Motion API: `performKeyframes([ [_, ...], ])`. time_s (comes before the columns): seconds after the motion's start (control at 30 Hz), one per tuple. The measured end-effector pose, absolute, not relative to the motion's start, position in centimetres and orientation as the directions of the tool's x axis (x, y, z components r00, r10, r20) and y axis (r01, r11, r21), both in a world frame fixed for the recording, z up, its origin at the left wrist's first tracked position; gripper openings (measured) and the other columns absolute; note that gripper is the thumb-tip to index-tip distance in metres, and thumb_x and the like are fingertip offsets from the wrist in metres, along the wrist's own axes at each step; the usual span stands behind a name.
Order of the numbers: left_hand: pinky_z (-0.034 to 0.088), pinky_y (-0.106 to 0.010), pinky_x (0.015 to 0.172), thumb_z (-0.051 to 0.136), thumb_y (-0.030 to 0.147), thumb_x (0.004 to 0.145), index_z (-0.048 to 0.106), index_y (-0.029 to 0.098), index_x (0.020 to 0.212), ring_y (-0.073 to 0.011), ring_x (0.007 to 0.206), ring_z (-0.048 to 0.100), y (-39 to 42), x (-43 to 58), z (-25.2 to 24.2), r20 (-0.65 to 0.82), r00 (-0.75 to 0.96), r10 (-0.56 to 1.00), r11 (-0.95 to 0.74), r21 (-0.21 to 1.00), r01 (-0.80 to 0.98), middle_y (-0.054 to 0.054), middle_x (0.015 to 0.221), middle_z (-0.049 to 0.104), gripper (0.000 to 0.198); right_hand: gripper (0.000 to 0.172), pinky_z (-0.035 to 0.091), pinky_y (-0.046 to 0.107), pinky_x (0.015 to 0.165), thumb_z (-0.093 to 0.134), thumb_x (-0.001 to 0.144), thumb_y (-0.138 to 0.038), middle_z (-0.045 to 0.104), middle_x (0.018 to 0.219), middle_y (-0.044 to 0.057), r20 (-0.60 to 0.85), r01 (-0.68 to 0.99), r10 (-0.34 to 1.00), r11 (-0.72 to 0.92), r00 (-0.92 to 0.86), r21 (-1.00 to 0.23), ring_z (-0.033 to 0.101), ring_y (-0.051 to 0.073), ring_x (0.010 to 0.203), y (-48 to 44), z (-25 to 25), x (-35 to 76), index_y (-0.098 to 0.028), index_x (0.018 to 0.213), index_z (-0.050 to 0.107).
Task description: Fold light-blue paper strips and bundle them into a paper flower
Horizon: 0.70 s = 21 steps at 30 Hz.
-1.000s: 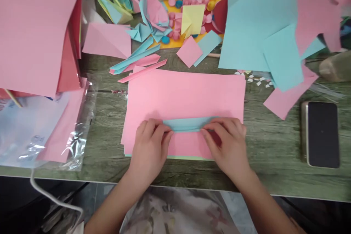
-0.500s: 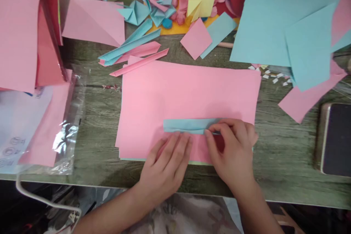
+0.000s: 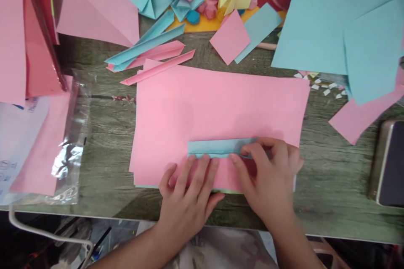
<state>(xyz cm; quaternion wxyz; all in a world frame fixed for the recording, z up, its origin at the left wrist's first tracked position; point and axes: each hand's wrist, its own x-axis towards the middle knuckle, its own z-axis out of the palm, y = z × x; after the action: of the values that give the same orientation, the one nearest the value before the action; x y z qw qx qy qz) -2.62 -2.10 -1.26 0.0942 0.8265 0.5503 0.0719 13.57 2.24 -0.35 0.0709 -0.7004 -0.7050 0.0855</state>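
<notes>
A folded light blue paper strip lies on a stack of large pink sheets in front of me. My left hand lies flat with its fingers stretched out, the fingertips touching the strip's near edge. My right hand covers the strip's right end, thumb and fingers pinched down on it.
Loose pink and blue sheets crowd the back right. Folded blue and pink strips lie behind the stack, with paper shapes and pompoms beyond. A clear plastic sleeve sits left. A phone lies at the right edge. The grey wood table ends near me.
My left hand let go of the strip's left end, slid right and flattened below the strip. My right hand stayed on the right end. The view moved closer.
</notes>
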Motion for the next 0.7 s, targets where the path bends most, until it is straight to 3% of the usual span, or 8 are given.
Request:
performKeyframes([
  [0.7, 0.013, -0.044, 0.101, 0.046, 0.046, 0.079, 0.047, 0.023, 0.122, -0.0256, 0.123, 0.032, -2.10, -2.83, -1.60, 0.024, 0.387, 0.922, -0.381, 0.240, 0.893, -0.004, 0.127, 0.048, 0.049, 0.019, 0.027, 0.038, 0.069, 0.051, 0.077, -0.038, 0.048, 0.090, 0.008, -0.001, 0.974, 1.000, 0.024, -0.025, -0.224, 0.037, 0.025, 0.086, 2.37, -0.71, 13.50, -0.022, 0.072, 0.060],
])
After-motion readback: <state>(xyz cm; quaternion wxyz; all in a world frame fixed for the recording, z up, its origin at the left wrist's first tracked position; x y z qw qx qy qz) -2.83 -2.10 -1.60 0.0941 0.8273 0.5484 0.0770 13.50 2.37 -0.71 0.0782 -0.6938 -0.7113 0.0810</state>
